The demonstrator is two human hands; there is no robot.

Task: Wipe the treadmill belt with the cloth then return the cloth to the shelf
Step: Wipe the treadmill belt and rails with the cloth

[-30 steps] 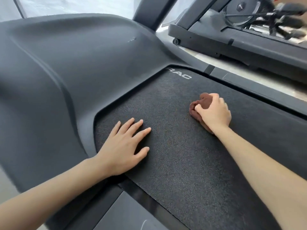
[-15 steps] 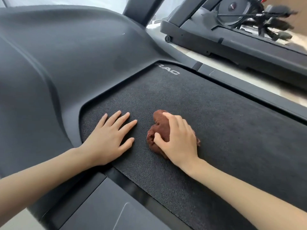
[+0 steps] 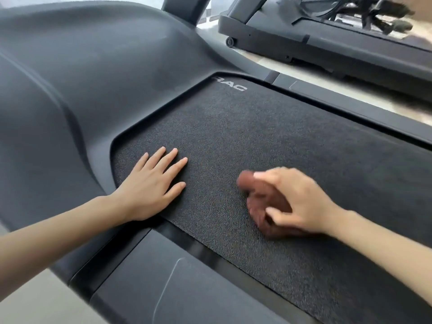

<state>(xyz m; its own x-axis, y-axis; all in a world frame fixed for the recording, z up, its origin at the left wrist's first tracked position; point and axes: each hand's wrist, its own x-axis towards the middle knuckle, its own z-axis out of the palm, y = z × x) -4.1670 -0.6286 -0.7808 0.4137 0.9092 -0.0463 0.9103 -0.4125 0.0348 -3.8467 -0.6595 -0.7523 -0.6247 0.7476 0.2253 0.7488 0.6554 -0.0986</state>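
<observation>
- A person's left hand (image 3: 152, 188) lies flat and open, fingers spread, on the black treadmill belt (image 3: 257, 136) near its front left corner.
- The right hand (image 3: 297, 199), motion-blurred, is closed around a bunched brown cloth (image 3: 259, 202), pressing it on the belt just right of the left hand.
- A grey motor cover (image 3: 93, 78) curves behind; a second treadmill (image 3: 304, 45) stands beyond.

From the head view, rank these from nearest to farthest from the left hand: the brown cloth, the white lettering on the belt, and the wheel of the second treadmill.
Measured from the left hand, flat on the belt:
1. Brown cloth, to its right, under the right hand.
2. White lettering, ahead at the belt's front edge.
3. Wheel on the second treadmill, farthest, beyond the floor gap.
</observation>
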